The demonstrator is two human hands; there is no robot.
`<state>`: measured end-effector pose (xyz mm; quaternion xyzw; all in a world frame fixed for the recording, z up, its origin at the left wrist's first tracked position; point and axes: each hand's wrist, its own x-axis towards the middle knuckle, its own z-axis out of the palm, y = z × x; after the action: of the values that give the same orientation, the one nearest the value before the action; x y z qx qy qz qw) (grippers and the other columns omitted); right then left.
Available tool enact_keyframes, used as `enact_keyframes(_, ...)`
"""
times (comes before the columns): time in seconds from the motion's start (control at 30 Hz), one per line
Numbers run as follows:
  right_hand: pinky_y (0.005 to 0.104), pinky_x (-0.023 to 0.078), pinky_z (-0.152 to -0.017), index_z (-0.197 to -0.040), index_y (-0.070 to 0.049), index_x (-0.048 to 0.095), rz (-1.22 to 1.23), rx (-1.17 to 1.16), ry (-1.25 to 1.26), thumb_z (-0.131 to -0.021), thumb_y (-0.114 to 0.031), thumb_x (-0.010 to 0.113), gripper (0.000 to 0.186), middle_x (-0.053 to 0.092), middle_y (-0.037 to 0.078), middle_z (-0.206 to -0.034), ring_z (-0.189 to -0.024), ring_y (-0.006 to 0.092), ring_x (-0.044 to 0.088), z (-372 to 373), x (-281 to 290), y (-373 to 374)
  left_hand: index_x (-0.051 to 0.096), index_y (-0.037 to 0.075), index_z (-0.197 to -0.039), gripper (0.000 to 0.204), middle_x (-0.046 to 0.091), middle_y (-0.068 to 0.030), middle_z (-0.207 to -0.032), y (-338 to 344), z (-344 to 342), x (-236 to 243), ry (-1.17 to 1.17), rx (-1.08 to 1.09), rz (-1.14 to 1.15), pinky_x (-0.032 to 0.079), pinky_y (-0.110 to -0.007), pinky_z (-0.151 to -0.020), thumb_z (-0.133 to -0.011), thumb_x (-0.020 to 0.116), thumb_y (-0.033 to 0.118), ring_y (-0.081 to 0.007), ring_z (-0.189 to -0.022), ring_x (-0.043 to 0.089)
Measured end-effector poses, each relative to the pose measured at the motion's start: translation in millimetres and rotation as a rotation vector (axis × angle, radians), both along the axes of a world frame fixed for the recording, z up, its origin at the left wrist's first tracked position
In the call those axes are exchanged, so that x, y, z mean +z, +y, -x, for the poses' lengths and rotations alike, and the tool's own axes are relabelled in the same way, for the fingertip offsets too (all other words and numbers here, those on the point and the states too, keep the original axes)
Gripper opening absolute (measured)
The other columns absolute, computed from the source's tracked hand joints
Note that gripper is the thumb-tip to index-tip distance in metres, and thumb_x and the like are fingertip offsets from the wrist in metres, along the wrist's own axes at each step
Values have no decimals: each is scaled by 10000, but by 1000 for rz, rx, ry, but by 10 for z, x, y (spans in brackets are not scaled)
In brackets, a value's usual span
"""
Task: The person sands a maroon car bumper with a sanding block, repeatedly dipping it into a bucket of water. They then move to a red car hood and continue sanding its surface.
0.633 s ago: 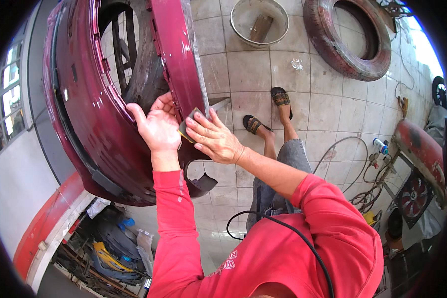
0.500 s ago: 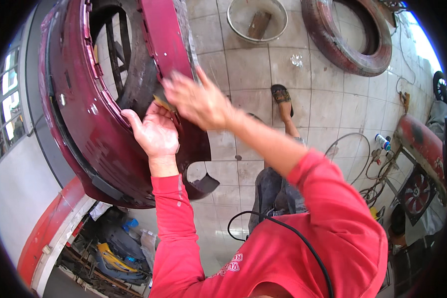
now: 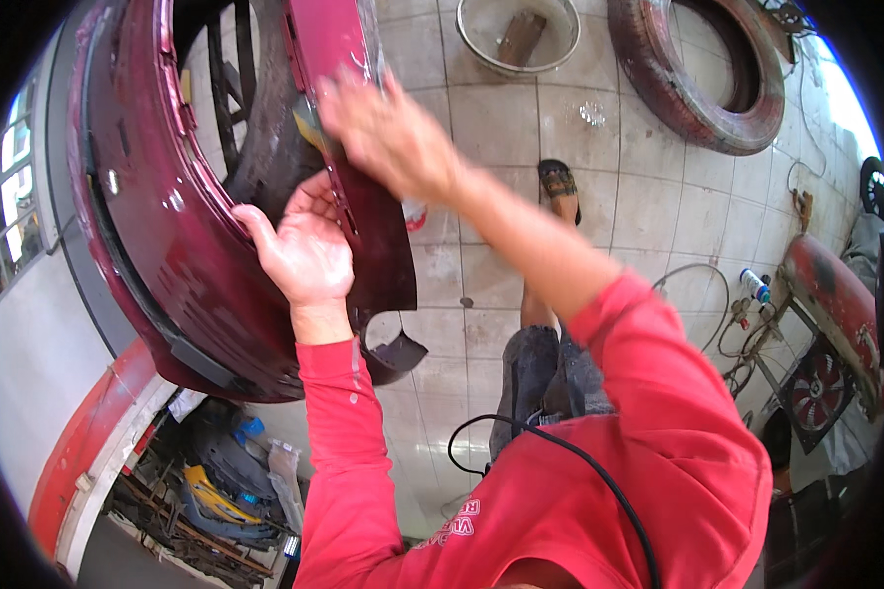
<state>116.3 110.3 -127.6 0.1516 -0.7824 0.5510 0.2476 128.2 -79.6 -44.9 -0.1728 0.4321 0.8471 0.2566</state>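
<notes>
A glossy dark red car bumper [image 3: 152, 255] stretches along the left, wet-looking and scuffed in places. My left hand [image 3: 309, 253] is palm up in its opening, thumb spread toward the inner edge, fingers curled against the edge of the right-hand strip. Higher on that strip lies my right hand [image 3: 388, 137], blurred by motion and pressed palm down. From under its fingers sticks a yellow and grey piece of sandpaper [image 3: 307, 128]; the rest is hidden by the hand.
Behind the bumper's opening shows a dark, curved, tyre-like shape [image 3: 265, 147]. A round basin [image 3: 471, 44] holding a brown block and a worn tyre [image 3: 648, 88] are on the tiled floor [image 3: 501, 245]. At right are a blue-and-white bottle [image 3: 754, 285], hoses and a fan [image 3: 817, 393].
My right hand has slid away from me along the strip with the sandpaper, leaving my left fingers more exposed. The left hand keeps nearly the same place; the whole view has shifted slightly.
</notes>
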Motion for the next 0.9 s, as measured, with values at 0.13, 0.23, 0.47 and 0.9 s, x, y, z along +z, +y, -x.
enact_keyframes(0.13,594,265,-1221,-1449,-16,551,139,-47,86,-1068,-257,506,452,439,183,-1605,-1552,353,293,379,66,125,614,-144,-1207,1105,669,-215,-1177,66,-29,17,-16,-1,17,464,-423,-1063,-899,366,888,-307,-1110,612)
enact_keyframes(0.23,597,211,-1243,-1469,-10,540,-8,69,-193,-1030,-213,572,484,415,184,-1620,-1555,386,283,-828,103,-375,642,-100,-1162,1059,698,-174,-1100,109,-42,-56,-61,131,94,492,-391,-988,-913,340,884,-277,-1018,644)
enact_keyframes(0.47,705,291,-1169,-1414,-124,611,-88,100,-11,-1018,-226,599,409,458,54,-1615,-1543,297,338,50,74,75,643,-93,-1155,1038,686,-173,-1132,1,-40,-155,27,50,31,504,-383,-979,-907,379,879,-258,-1035,638)
enact_keyframes(0.9,533,304,-1237,-1430,58,534,-175,-130,56,-969,-134,594,503,451,277,-1560,-1495,462,363,-11,-143,-36,623,-119,-1192,1079,691,-187,-1118,106,-117,-24,26,59,93,504,-374,-961,-923,319,881,-254,-1034,639)
